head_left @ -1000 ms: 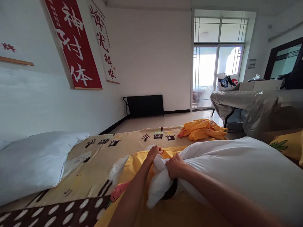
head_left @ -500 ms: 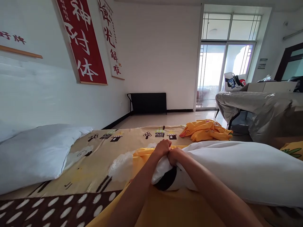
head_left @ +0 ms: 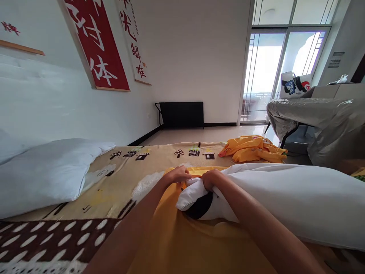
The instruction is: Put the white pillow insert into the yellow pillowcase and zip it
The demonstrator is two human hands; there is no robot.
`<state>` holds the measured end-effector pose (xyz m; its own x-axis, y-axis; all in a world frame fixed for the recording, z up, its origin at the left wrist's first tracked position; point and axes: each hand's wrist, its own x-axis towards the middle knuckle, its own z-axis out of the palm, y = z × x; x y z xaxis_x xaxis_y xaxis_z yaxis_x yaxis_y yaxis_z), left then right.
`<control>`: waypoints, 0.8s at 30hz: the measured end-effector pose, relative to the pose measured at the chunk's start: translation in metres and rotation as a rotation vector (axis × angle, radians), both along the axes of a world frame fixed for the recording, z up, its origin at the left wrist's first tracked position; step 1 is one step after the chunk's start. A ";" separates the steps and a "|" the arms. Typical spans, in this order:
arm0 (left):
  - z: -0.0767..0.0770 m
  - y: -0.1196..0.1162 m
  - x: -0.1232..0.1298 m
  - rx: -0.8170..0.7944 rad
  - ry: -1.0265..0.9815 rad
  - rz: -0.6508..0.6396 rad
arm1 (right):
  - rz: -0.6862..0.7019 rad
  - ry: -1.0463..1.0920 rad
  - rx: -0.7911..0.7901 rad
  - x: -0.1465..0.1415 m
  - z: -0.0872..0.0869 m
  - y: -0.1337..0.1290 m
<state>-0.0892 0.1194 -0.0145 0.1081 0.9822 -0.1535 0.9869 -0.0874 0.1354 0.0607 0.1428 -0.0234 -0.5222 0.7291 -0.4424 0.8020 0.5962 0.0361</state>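
Observation:
A long white pillow (head_left: pixel 285 198) stretches to the right. Its near end is bunched, with a black patch (head_left: pixel 199 207) showing there. My right hand (head_left: pixel 210 179) is closed around the white cloth at that bunched end. Just to its left, my left hand (head_left: pixel 179 174) pinches the edge of a yellow cloth (head_left: pixel 168 213); its fingertips are partly hidden. This yellow cloth spreads under the pillow's end and toward me, between my forearms.
Beneath everything lies a beige patterned blanket (head_left: pixel 159 154) with a brown dotted border. Another white pillow (head_left: pixel 48 175) rests at left, and a crumpled orange-yellow cloth (head_left: pixel 253 149) at the far edge. Beyond stand a plastic-covered table (head_left: pixel 310 110) and a black folded panel (head_left: pixel 182 115).
My left hand has moved left, away from my right hand, so a gap with the white end shows between them. The view has tilted down slightly.

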 end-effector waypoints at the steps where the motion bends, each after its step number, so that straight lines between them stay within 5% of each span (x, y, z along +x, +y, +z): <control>1: 0.000 -0.003 0.001 0.046 -0.004 0.013 | -0.008 -0.020 -0.004 0.000 0.000 -0.001; 5: 0.005 -0.016 0.027 0.261 0.047 0.024 | -0.027 -0.064 -0.009 -0.001 0.001 -0.002; 11: 0.013 -0.034 0.057 0.332 0.138 -0.117 | -0.017 -0.072 -0.049 -0.001 0.003 0.001; 18: -0.002 -0.055 0.015 0.335 0.259 0.128 | -0.009 -0.047 -0.034 0.000 0.004 0.000; 24: -0.030 -0.096 -0.003 0.144 0.201 0.104 | -0.038 -0.043 -0.035 -0.001 0.005 0.000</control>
